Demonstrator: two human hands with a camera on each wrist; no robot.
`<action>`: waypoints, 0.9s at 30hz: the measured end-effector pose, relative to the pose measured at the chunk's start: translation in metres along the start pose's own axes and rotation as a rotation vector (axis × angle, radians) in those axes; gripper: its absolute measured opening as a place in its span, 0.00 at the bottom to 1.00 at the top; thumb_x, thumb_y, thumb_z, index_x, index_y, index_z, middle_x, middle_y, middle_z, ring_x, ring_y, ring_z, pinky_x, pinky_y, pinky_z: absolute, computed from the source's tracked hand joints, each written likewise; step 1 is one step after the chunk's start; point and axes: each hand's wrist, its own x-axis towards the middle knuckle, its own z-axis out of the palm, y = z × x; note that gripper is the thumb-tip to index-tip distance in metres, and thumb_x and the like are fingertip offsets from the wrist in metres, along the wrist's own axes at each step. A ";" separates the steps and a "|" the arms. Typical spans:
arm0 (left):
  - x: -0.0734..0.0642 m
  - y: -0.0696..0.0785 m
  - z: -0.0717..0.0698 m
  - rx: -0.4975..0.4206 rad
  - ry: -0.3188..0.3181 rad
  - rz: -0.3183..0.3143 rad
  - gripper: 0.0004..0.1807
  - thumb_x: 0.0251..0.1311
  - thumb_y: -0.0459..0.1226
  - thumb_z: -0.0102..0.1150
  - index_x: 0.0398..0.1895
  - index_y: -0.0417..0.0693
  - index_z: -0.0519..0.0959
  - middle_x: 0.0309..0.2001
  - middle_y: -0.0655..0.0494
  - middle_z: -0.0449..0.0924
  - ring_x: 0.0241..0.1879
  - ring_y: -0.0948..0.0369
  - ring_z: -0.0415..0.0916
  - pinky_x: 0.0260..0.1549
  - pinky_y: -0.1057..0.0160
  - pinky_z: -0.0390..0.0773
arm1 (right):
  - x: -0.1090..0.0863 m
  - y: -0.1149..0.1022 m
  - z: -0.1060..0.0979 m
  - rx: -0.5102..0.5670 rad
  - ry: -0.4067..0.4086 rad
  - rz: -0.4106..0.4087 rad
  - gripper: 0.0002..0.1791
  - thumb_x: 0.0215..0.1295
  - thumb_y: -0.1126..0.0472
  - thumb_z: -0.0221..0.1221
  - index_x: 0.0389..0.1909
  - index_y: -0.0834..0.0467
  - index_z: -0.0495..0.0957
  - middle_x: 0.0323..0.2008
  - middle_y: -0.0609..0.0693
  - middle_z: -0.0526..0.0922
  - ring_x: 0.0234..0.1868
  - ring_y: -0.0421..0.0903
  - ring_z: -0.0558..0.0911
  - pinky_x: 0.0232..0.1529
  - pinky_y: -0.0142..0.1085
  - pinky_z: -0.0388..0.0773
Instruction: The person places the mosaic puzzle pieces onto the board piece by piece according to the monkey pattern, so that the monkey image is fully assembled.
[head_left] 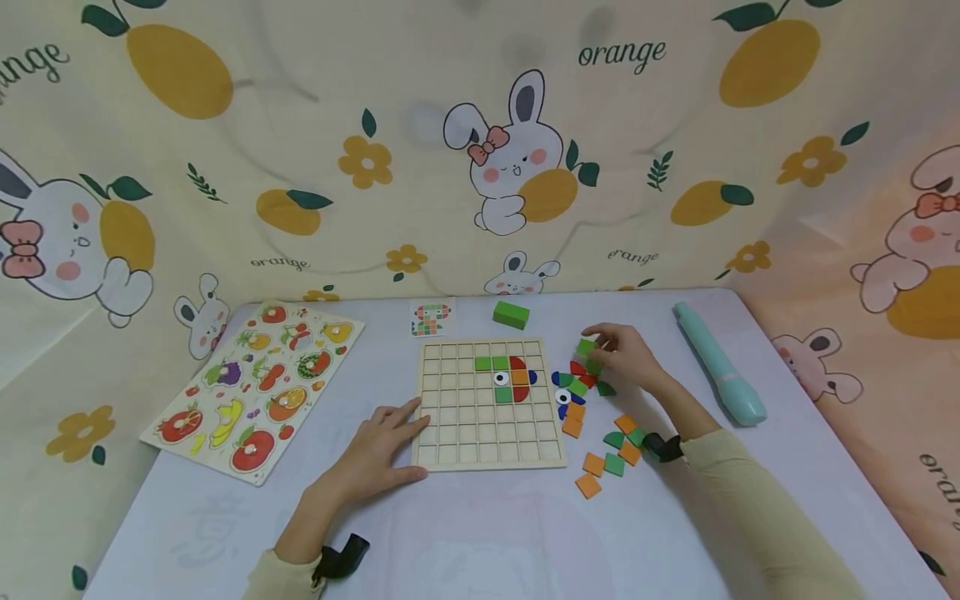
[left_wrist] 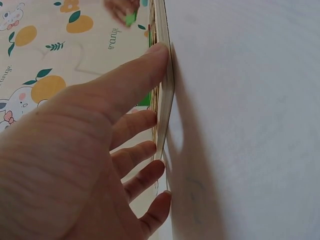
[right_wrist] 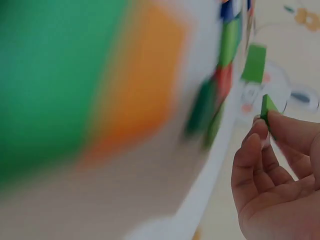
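Observation:
My left hand rests against the left edge of a wooden grid board, fingers spread and fairly straight. In the left wrist view, the thumb and fingertips touch the board's rim. Over the loose pieces right of the board, my right hand pinches a green square tile between thumb and fingers. Green tiles, red quarter-rounds, an orange tile, an eye tile and a blue piece sit on the board's upper right.
Loose orange tiles and green pieces lie right of the board. Behind it are a pattern card and a green block. A fruit puzzle board lies left; a teal wand-like object lies far right.

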 end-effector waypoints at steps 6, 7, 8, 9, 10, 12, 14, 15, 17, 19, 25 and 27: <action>-0.001 -0.002 0.000 0.001 0.007 0.007 0.42 0.56 0.56 0.69 0.70 0.46 0.71 0.76 0.46 0.56 0.65 0.48 0.61 0.53 0.43 0.66 | 0.046 -0.041 0.044 0.096 -0.138 -0.130 0.10 0.67 0.68 0.61 0.47 0.67 0.81 0.38 0.59 0.82 0.32 0.51 0.79 0.32 0.35 0.77; -0.001 -0.002 0.000 -0.002 0.005 0.007 0.42 0.56 0.56 0.69 0.70 0.46 0.71 0.76 0.46 0.56 0.65 0.48 0.61 0.54 0.43 0.66 | 0.051 -0.049 0.051 0.105 -0.167 -0.152 0.10 0.67 0.69 0.60 0.46 0.68 0.81 0.38 0.59 0.82 0.32 0.50 0.79 0.33 0.35 0.77; -0.001 -0.002 0.000 -0.005 0.004 0.008 0.42 0.56 0.56 0.69 0.70 0.46 0.71 0.76 0.46 0.56 0.65 0.48 0.60 0.54 0.43 0.66 | 0.056 -0.055 0.059 0.104 -0.193 -0.176 0.09 0.67 0.69 0.60 0.46 0.68 0.81 0.37 0.58 0.81 0.32 0.50 0.79 0.33 0.36 0.76; -0.001 -0.002 0.000 -0.006 0.002 0.009 0.42 0.56 0.56 0.69 0.70 0.46 0.71 0.76 0.46 0.56 0.65 0.48 0.60 0.54 0.43 0.66 | 0.061 -0.061 0.066 0.103 -0.217 -0.200 0.09 0.67 0.69 0.60 0.46 0.68 0.81 0.37 0.57 0.81 0.33 0.49 0.79 0.34 0.36 0.76; -0.001 -0.002 0.000 -0.008 0.000 0.010 0.42 0.56 0.56 0.69 0.70 0.46 0.71 0.76 0.46 0.56 0.65 0.48 0.60 0.54 0.43 0.66 | 0.065 -0.067 0.073 0.097 -0.237 -0.217 0.09 0.67 0.69 0.60 0.45 0.67 0.81 0.37 0.57 0.81 0.34 0.49 0.79 0.36 0.36 0.76; -0.001 -0.002 0.000 -0.010 -0.001 0.012 0.42 0.56 0.56 0.69 0.70 0.46 0.71 0.76 0.47 0.56 0.65 0.48 0.60 0.54 0.42 0.66 | 0.071 -0.078 0.084 0.073 -0.270 -0.239 0.08 0.68 0.69 0.60 0.45 0.66 0.81 0.38 0.55 0.82 0.37 0.48 0.79 0.39 0.37 0.76; 0.000 -0.002 0.000 -0.011 0.000 0.013 0.42 0.56 0.55 0.69 0.71 0.47 0.71 0.77 0.47 0.55 0.65 0.48 0.60 0.54 0.42 0.66 | 0.075 -0.085 0.094 0.050 -0.289 -0.260 0.07 0.68 0.69 0.60 0.45 0.65 0.82 0.37 0.54 0.82 0.38 0.47 0.79 0.41 0.38 0.76; 0.001 -0.002 0.000 -0.009 0.000 0.014 0.41 0.56 0.55 0.69 0.71 0.47 0.71 0.77 0.47 0.55 0.65 0.48 0.60 0.54 0.42 0.66 | 0.076 -0.089 0.098 0.037 -0.296 -0.262 0.07 0.68 0.69 0.60 0.45 0.65 0.82 0.37 0.53 0.82 0.38 0.47 0.79 0.42 0.38 0.76; 0.002 -0.002 -0.001 -0.009 0.002 0.017 0.42 0.56 0.55 0.69 0.71 0.47 0.71 0.76 0.47 0.56 0.65 0.48 0.60 0.54 0.42 0.66 | 0.077 -0.094 0.104 0.004 -0.300 -0.254 0.08 0.67 0.70 0.60 0.45 0.64 0.82 0.35 0.52 0.82 0.36 0.46 0.78 0.41 0.39 0.76; 0.002 -0.002 -0.001 -0.008 -0.004 0.015 0.42 0.56 0.55 0.69 0.71 0.47 0.70 0.77 0.47 0.55 0.65 0.49 0.60 0.55 0.42 0.65 | 0.077 -0.097 0.109 -0.022 -0.294 -0.237 0.08 0.67 0.69 0.60 0.45 0.62 0.83 0.33 0.51 0.82 0.33 0.45 0.77 0.40 0.39 0.75; 0.000 -0.001 0.000 -0.020 -0.003 0.004 0.41 0.56 0.54 0.70 0.71 0.47 0.71 0.77 0.48 0.56 0.65 0.48 0.60 0.55 0.41 0.65 | 0.076 -0.103 0.121 -0.089 -0.261 -0.247 0.08 0.67 0.68 0.61 0.45 0.60 0.84 0.30 0.48 0.80 0.31 0.43 0.74 0.37 0.36 0.73; -0.001 -0.001 0.000 -0.024 -0.002 0.006 0.41 0.56 0.54 0.70 0.70 0.47 0.71 0.77 0.47 0.56 0.65 0.48 0.60 0.55 0.41 0.65 | 0.075 -0.104 0.125 -0.128 -0.257 -0.264 0.07 0.66 0.67 0.61 0.43 0.59 0.84 0.29 0.48 0.80 0.31 0.43 0.75 0.36 0.36 0.72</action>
